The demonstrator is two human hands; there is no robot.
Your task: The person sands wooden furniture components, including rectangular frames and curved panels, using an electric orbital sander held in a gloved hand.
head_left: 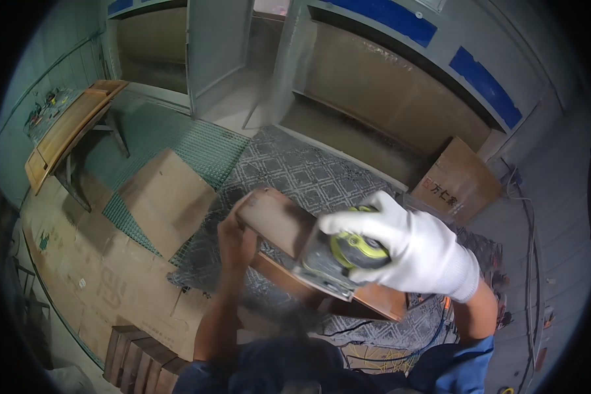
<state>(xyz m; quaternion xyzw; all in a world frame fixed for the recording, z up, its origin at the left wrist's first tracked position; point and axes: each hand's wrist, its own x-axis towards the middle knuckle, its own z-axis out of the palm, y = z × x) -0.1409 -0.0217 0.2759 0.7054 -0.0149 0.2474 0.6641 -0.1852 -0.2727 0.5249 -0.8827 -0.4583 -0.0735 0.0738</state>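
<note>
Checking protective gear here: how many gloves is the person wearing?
1. A white glove covers the right hand, which grips the yellow sander. The left hand, bare, holds the wooden piece.

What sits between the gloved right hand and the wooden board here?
In the head view, a yellow-and-grey palm sander lies between the gloved right hand and the wooden board; the bare left hand steadies the board's end.
</note>
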